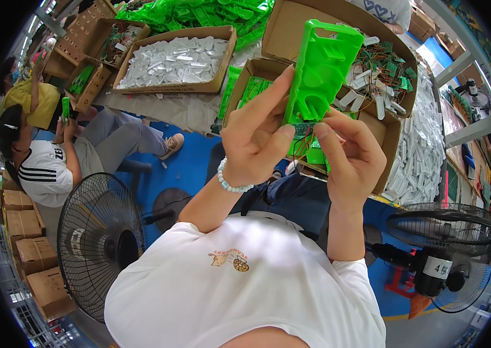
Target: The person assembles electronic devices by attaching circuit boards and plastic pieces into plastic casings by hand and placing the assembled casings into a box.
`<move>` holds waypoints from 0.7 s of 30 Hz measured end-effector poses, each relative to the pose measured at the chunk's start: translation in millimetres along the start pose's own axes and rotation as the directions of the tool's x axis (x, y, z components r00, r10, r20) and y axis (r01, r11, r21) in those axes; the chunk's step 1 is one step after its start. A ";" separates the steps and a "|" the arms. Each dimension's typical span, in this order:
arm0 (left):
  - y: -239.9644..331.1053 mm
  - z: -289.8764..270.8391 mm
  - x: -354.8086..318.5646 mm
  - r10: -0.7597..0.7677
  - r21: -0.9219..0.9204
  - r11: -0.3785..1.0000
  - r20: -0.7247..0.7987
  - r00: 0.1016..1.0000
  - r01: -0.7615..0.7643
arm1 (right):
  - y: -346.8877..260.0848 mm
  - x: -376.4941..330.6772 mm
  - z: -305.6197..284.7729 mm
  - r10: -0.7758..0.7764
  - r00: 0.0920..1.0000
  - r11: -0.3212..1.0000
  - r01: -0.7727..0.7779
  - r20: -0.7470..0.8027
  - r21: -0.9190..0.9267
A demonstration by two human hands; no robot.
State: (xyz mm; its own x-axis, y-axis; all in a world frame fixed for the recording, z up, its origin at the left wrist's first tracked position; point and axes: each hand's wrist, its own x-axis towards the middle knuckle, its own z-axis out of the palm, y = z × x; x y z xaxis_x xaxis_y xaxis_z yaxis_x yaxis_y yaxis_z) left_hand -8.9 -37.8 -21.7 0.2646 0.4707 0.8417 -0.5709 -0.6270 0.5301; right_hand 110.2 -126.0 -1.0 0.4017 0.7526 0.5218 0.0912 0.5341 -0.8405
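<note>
Above the work table, my left hand (257, 139) is closed around a bright green plastic housing (325, 66), its hollow side with round recesses facing up. At the housing's lower end lies a small circuit board (302, 131) with thin wires hanging from it. My left thumb presses on the board's left end. My right hand (352, 151) pinches around its other end, thumb beside the board and index finger against the housing's edge. Below my hands stands a cardboard box (389, 152) with green parts in it, partly hidden by them.
A carton (285, 29) of wired circuit boards and white pieces stands behind. Further left are a tray (170, 87) of white pieces and a heap of green housings (199, 16). More white pieces (416, 159) lie right. Fans (100, 243) flank me; a co-worker (48, 162) sits left.
</note>
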 end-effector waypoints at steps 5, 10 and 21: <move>2.0 -1.9 -1.8 0.003 0.016 1.000 0.018 1.000 -0.003 | -1.4 1.2 1.4 0.029 1.000 0.999 -0.029 -0.005 0.030; -0.2 -8.2 -5.8 0.034 0.064 0.997 0.053 0.998 -0.037 | -3.0 -0.2 -0.1 0.031 0.999 0.999 -0.032 0.014 0.005; 2.4 -7.9 -10.8 -0.045 -0.006 0.999 0.015 0.999 0.045 | -7.8 1.3 -1.1 0.066 0.996 0.994 -0.071 0.059 0.086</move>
State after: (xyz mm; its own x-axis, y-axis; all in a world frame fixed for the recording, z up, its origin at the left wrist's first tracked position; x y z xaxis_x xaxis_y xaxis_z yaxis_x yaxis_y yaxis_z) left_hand -19.3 -39.5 -30.2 0.3013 0.4893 0.8184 -0.5627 -0.6017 0.5669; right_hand 111.0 -129.6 6.1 0.3529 0.8076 0.4724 -0.0165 0.5102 -0.8599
